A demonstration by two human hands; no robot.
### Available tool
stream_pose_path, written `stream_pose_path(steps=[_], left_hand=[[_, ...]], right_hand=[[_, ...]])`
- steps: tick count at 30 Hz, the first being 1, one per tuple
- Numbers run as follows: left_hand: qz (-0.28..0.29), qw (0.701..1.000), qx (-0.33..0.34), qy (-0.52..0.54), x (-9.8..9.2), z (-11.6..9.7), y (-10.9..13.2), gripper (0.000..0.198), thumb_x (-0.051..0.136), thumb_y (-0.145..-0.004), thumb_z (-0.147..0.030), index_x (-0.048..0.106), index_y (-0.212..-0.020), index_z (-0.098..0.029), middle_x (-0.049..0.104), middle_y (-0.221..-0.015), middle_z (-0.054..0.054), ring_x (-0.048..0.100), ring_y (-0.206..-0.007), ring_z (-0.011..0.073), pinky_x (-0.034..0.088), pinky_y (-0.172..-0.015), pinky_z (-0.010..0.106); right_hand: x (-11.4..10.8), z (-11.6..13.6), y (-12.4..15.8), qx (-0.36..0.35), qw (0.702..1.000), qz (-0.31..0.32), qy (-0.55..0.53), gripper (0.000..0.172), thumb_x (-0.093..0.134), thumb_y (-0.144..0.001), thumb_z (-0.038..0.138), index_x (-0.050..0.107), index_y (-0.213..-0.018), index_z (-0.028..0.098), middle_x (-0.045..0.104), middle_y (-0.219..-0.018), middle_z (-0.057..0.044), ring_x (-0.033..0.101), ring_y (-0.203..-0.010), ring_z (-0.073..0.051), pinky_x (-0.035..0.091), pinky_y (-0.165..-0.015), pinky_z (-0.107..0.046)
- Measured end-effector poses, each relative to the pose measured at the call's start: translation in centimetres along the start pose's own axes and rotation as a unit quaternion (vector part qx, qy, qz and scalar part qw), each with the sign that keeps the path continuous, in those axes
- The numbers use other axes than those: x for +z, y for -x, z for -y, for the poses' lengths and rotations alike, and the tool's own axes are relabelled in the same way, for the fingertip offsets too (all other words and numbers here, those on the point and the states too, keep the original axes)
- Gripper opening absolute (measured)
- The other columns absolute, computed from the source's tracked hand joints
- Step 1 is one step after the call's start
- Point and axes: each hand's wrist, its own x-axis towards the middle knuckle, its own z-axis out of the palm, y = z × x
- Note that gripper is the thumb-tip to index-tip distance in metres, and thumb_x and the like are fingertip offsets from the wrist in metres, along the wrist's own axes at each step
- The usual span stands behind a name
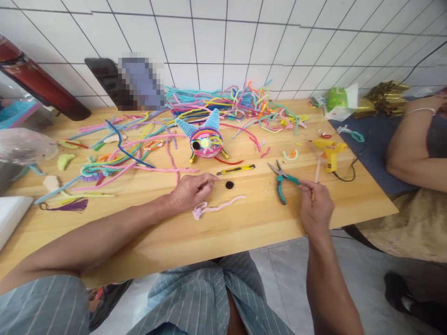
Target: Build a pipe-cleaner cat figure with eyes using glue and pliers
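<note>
Right hand (pixel 317 204) fingers pinch the teal-handled metal pliers (pixel 280 176), right of the flat round disc (pixel 229 184). Left hand (pixel 192 190) fingers curl left of it, grasp unclear; fuzzy stem (pixel 220 206) below.

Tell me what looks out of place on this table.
The craft figure looks lopsided: a black disc shows on one side only, while a similar loose disc lies on the table in front.
</note>
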Motion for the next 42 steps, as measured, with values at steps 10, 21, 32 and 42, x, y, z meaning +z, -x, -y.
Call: stream_pose_path(steps=[10,21,32,42], left_hand=[[0.069,0.997,-0.025,0.038,0.3,-0.3,-0.3,0.031,0.052,-0.106,-0.026,0.081,-0.109,-0.017,0.087,-0.098,0.003,0.076,-0.07,0.0097,0.056,-0.069,0.017],[0.081,0.995,-0.039,0.033,0.9,-0.3,-0.3,0.032,0.051,-0.103,-0.028,0.082,-0.108,-0.018,0.086,-0.093,0.004,0.079,-0.075,0.0139,0.055,-0.07,0.021],[0.093,0.994,-0.018,0.047,1.2,-0.9,-0.5,0.028,0.05,-0.102,-0.018,0.078,-0.103,-0.018,0.081,-0.082,0.001,0.072,-0.069,0.011,0.048,-0.067,0.02],[0.108,0.992,0.016,0.058,2.0,-1.0,-0.2,0.027,0.049,-0.107,-0.023,0.075,-0.103,-0.02,0.079,-0.08,0.001,0.071,-0.069,0.0141,0.045,-0.066,0.025]], right_hand=[[0.2,-0.6,0.0,-0.047,0.998,-0.003,0.032,0.013,0.067,-0.101,0.03,0.075,-0.109,0.022,0.081,-0.096,-0.009,0.074,-0.093,-0.028,0.061,-0.089,-0.045],[0.2,-1.1,0.2,-0.073,0.995,0.0,0.068,0.019,0.065,-0.105,0.035,0.076,-0.105,0.02,0.083,-0.098,-0.011,0.076,-0.095,-0.028,0.06,-0.093,-0.045],[0.0,-1.4,0.0,-0.013,0.993,-0.022,0.116,0.033,0.064,-0.102,0.048,0.078,-0.103,0.018,0.082,-0.1,-0.016,0.077,-0.098,-0.035,0.061,-0.095,-0.053],[-0.2,-0.3,-0.4,0.06,0.989,-0.003,0.138,0.04,0.062,-0.098,0.054,0.075,-0.104,0.017,0.078,-0.101,-0.019,0.071,-0.094,-0.034,0.056,-0.096,-0.055]])
